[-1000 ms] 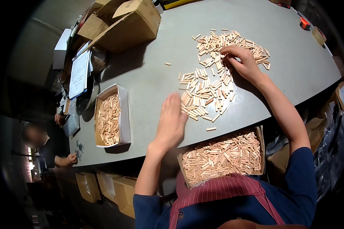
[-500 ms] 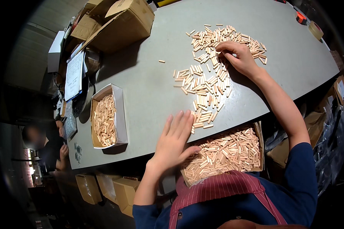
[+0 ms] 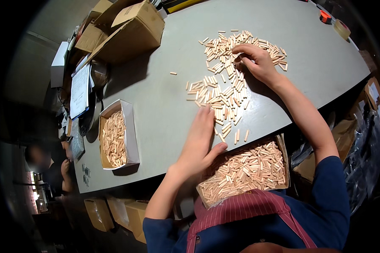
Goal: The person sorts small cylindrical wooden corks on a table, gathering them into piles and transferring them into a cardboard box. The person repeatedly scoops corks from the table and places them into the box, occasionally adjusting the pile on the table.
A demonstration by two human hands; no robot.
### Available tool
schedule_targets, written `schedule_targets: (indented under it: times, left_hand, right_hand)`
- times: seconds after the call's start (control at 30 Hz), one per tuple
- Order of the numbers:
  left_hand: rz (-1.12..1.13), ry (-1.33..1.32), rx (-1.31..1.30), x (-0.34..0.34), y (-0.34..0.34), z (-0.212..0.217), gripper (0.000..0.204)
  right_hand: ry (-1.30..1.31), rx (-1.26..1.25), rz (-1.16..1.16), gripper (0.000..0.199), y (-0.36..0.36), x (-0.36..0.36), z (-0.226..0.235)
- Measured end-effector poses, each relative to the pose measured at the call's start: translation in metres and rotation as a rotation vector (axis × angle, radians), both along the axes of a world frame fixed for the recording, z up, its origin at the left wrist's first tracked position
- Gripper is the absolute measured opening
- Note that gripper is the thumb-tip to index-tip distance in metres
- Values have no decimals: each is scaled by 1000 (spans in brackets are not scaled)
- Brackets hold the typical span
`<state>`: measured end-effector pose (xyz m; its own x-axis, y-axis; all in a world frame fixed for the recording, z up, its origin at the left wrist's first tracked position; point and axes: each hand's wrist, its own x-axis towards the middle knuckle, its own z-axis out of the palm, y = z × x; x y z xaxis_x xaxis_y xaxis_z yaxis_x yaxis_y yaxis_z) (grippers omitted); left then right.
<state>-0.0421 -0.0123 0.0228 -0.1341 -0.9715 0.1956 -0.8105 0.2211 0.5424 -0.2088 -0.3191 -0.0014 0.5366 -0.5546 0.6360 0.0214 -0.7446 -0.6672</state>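
Note:
Many short pale wooden dowels (image 3: pixel 223 99) lie spread in a loose trail across the grey table (image 3: pixel 164 109). My left hand (image 3: pixel 198 137) is open, its fingers stretched out and held together, along the left side of the nearer dowels. Its thumb points over the table's front edge. Farther off, my right hand (image 3: pixel 257 63) hovers over or touches the far cluster. Its fingers are curled toward the thumb, and whatever lies between the fingertips is hidden. Below the table edge, against my apron, a cardboard box (image 3: pixel 286 168) is filled with the same dowels.
A white box (image 3: pixel 133 135) of dowels stands at the left, and one stray dowel (image 3: pixel 173 73) lies apart. Behind are an open carton (image 3: pixel 135 31) and a clipboard (image 3: pixel 80 90). A tape roll (image 3: pixel 342 29) sits far right. Another person (image 3: pixel 50 164) is at the left.
My left hand has moved away from me along the dowels and turned its fingers farther forward. Several dowels near the front edge have shifted. My right hand stays over the far cluster.

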Motion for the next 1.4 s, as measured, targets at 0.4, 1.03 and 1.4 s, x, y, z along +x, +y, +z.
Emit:
schedule_targets:
  times: [0.4, 1.03, 1.4]
  left_hand:
    - [-135, -324, 42, -12, 9, 6, 95]
    - [555, -241, -119, 151, -146, -46, 69]
    - [-130, -91, -31, 83, -123, -13, 61]
  right_hand:
    - [70, -41, 20, 27, -5, -3, 0]
    - [23, -5, -95, 28, -12, 0, 0]
    - [11, -86, -90, 22, -5, 1, 5]
